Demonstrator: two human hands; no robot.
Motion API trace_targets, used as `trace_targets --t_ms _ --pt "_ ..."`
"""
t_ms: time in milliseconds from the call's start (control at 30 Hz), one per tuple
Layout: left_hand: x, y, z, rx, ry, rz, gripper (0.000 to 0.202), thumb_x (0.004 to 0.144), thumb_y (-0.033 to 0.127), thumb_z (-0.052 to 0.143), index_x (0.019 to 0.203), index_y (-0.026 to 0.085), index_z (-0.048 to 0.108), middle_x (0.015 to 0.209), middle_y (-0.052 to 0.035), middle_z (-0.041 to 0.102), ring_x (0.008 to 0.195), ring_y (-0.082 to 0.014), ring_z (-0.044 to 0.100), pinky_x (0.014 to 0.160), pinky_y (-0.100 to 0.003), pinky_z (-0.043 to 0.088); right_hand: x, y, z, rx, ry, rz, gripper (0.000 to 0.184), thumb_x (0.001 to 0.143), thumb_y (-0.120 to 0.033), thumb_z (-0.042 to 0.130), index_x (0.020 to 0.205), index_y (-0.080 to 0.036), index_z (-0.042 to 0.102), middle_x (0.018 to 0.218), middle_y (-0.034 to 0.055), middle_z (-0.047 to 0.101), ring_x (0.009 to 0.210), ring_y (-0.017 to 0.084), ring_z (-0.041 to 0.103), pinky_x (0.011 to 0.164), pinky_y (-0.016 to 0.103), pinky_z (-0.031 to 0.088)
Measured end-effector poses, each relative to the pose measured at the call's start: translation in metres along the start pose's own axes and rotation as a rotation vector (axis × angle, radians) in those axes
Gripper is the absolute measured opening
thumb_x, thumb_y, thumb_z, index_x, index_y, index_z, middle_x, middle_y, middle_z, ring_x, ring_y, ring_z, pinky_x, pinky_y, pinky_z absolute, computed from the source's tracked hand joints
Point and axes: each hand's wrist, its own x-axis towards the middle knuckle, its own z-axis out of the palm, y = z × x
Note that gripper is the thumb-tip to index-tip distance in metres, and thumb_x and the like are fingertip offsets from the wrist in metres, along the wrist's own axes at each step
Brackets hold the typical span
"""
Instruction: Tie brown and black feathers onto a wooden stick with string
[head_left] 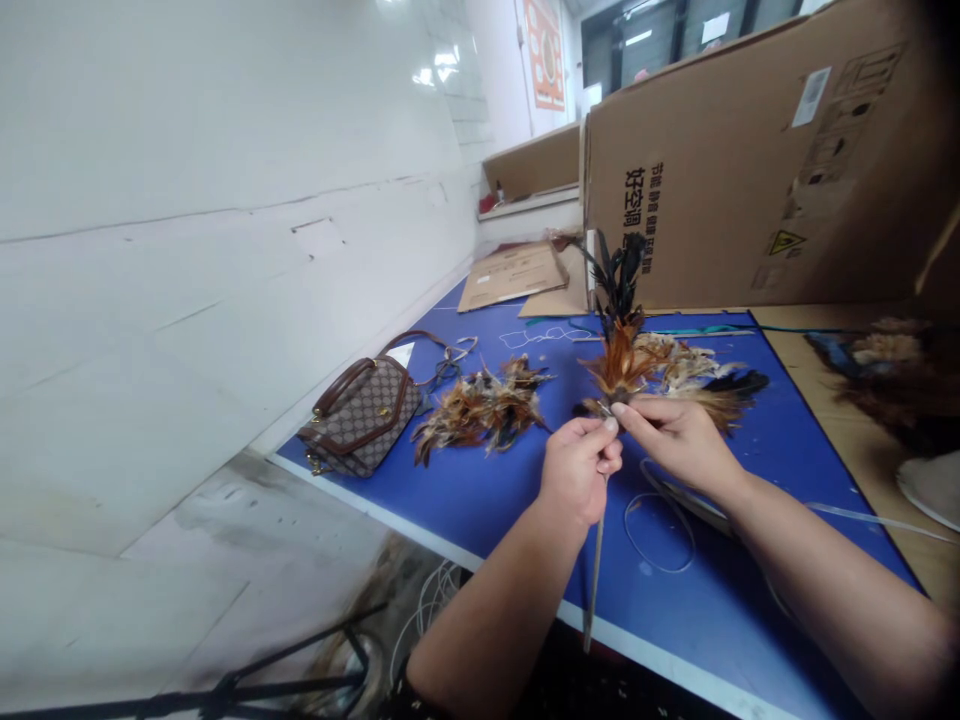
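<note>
My left hand point(576, 468) is closed round a thin stick point(595, 580) that runs down past the table's front edge. A tuft of orange, brown and black feathers point(619, 330) stands up from the stick's top. My right hand point(675, 436) pinches the base of that tuft, fingertips touching those of my left hand. Both hands hover over a blue table point(517, 490). A thin loop of pale string or wire point(660, 530) lies on the table under my right wrist.
A loose pile of brown feathers point(484, 408) lies left of my hands, more feathers point(697, 370) behind them. A patterned handbag point(361, 412) sits at the table's left corner. A large cardboard box point(750, 170) stands behind. More feathers point(892, 380) lie at right.
</note>
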Motion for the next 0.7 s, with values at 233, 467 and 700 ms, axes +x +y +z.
trace_targets --t_ms 233,467,700 --pt "0.0 0.002 0.002 0.023 0.011 0.017 0.043 0.058 0.029 0.095 0.073 0.013 0.059 0.056 0.0019 0.052 0.052 -0.0056 0.044 0.05 -0.021 0.019 -0.004 0.007 0.005 -0.04 0.071 -0.071 0.043 0.101 -0.039 0.059 0.062 -0.02 0.058 0.062 -0.0006 0.048 0.061 0.014 0.047 0.061 0.03 0.038" --pt "-0.005 0.008 0.007 0.062 -0.005 0.068 0.042 0.06 0.031 0.094 0.073 0.014 0.058 0.054 0.0024 0.052 0.051 -0.0061 0.042 0.05 -0.023 0.019 -0.006 0.002 0.016 -0.062 0.225 -0.058 0.033 0.097 -0.036 0.065 0.069 -0.02 0.06 0.066 -0.0001 0.053 0.063 0.014 0.051 0.061 0.03 0.041" --pt "-0.016 0.016 0.014 0.098 -0.002 0.178 0.04 0.066 0.033 0.092 0.073 0.015 0.056 0.055 0.0035 0.051 0.052 -0.0062 0.042 0.05 -0.023 0.02 -0.004 -0.006 0.02 0.222 0.271 0.133 0.033 0.086 -0.044 0.077 0.103 -0.022 0.059 0.072 -0.0014 0.063 0.061 0.015 0.06 0.057 0.027 0.047"
